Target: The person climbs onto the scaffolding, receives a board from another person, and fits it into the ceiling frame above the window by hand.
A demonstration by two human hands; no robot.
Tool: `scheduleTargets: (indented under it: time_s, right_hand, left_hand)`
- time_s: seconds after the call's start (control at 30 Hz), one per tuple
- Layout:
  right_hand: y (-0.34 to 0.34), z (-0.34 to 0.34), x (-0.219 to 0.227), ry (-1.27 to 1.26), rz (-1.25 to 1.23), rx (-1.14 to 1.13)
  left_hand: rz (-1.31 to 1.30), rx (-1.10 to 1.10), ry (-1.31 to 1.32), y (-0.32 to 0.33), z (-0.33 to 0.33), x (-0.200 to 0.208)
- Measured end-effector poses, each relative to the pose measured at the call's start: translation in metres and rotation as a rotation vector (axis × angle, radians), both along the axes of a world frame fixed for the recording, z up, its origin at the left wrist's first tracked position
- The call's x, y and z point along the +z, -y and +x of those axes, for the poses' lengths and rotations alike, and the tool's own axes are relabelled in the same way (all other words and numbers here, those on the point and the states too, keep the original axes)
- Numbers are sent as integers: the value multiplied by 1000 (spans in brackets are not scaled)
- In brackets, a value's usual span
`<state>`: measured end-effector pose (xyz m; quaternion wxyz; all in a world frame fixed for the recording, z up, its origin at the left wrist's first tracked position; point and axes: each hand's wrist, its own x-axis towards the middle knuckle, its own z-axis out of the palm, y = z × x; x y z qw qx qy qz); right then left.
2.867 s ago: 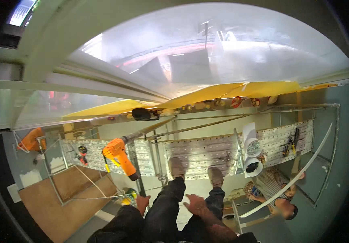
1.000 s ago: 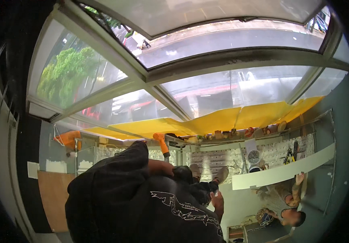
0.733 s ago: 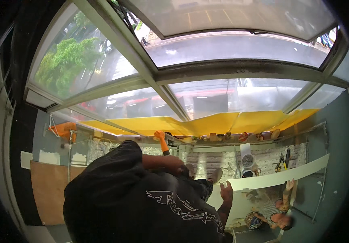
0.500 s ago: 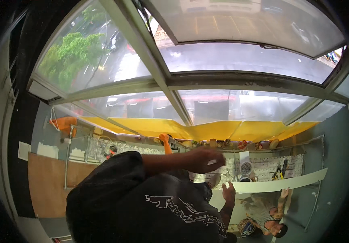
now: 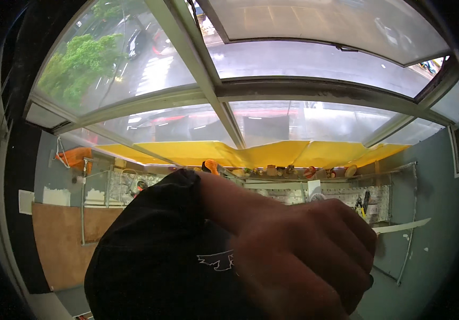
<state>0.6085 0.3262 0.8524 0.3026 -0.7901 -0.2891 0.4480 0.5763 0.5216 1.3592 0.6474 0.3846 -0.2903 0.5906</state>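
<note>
My left hand [image 5: 298, 250] is very large and close. Its back faces up and its fingers are curled under, and no object shows in them. The bare wrist leads back to the dark sleeve [image 5: 149, 234] of my left arm. My right hand does not show; the left hand and arm cover the area where it was. Beyond the left hand's knuckles, the right end of a long pale board [image 5: 405, 228] sticks out. A shelf lined with patterned sheet [image 5: 288, 197] lies behind the hand, partly covered by it.
A window frame [image 5: 314, 95] spans the top, above a yellow sheet [image 5: 272, 153]. Tools with dark and yellow handles [image 5: 363, 205] lie on the right. Small items [image 5: 280, 170] line the ledge. At left are a brown board [image 5: 61, 240], a metal pole [image 5: 84, 213] and orange cloth [image 5: 75, 159].
My left hand has come up much closer and lower in view, its fingers more curled. It now covers my right hand, most of the pale board and the other person below it.
</note>
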Motion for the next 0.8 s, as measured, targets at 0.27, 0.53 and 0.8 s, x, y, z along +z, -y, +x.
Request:
scheduleTargets:
  time_s: [0.27,0.53,0.8]
  right_hand:
    - [60,-12,-38,-99,-198,-232]
    - [140,-49,-94,-226,-306,-406]
    - [171,-81,-122,-272,-45,-508]
  left_hand:
    - [-17,-77,135,-5,-4,10]
    - [177,-57,239,-23,-17,26]
    - [683,-246,-255,-64,-9,-26]
